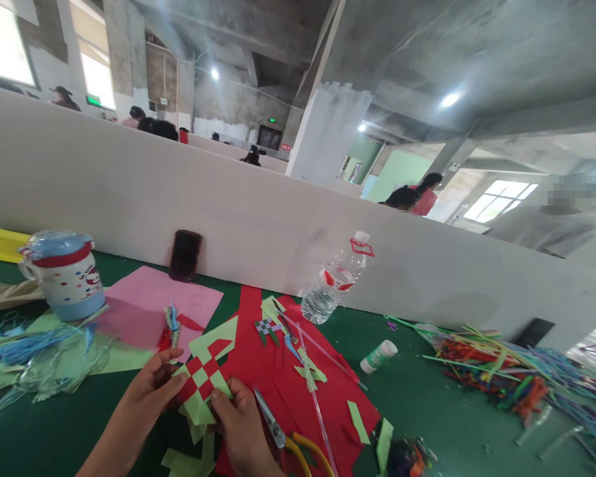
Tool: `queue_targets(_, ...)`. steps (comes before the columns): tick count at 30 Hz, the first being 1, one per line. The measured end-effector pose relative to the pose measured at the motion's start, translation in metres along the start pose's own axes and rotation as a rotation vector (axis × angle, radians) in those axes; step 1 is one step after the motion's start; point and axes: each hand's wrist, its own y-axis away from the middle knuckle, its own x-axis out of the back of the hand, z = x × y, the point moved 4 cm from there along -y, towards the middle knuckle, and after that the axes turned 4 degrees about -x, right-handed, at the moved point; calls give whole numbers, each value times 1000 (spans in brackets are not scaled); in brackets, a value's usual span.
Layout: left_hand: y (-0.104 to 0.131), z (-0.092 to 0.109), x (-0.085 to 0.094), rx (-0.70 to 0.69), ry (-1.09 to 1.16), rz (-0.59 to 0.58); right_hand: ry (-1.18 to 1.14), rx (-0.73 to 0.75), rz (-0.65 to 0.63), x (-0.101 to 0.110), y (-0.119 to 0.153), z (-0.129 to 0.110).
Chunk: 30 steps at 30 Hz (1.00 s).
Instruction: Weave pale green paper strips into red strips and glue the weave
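A red and light-green woven paper piece with a checkered middle is held up between both hands. My left hand pinches its left edge between thumb and fingers. On its lower right side, my right hand grips it, thumb in front. Just right of that hand lie scissors with yellow handles, on red paper. A small green and purple woven paper fish rests on the red sheet, near green scraps and thin clear strips. Light-green cut paper lies below the hands.
On the green table stand a lidded cup, a water bottle and a glue stick. A phone leans on the white partition. Colourful strips pile at right, blue tassels at left. People sit beyond.
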Motion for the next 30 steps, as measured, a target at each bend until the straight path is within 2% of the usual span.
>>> queue_targets(8,2,1,-1,4,-14,59,-33,16,7,-2,1,-2)
queue_targets(15,-2,-2,2,16,10,37,-19,23,7,-2,0,0)
queue_targets(21,1,1,1,11,-22,70,-42,31,-12,-3,0,1)
queue_targets(30,-1,-2,2,-14,-35,25,-16,-13,33,-1,2,-3)
